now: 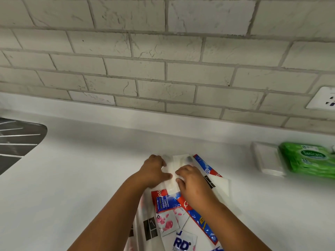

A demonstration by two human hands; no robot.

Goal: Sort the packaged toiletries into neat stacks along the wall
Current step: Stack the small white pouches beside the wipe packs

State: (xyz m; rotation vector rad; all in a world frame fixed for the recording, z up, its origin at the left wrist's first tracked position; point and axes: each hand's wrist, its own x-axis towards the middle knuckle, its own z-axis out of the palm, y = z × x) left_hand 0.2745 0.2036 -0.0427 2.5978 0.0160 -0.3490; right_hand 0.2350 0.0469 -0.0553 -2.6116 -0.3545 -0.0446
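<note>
Wall (pixel 163 51) of pale tile runs behind white desk (pixel 81 169). Green wipes pack (pixel 308 160) and white box (pixel 266 160) sit right, near the wall. Loose heap of toothpaste sachets (pixel 201 220) lies mid-desk, well short of it. Left hand (pixel 154 171) and right hand (pixel 192 183) both pinch clear packets (pixel 173 171). Risk: slick film likely slides, so a stack could fan out.

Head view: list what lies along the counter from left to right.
Dark sink drainboard → left hand → right hand → white box → green Sanicare wipes pack.
</note>
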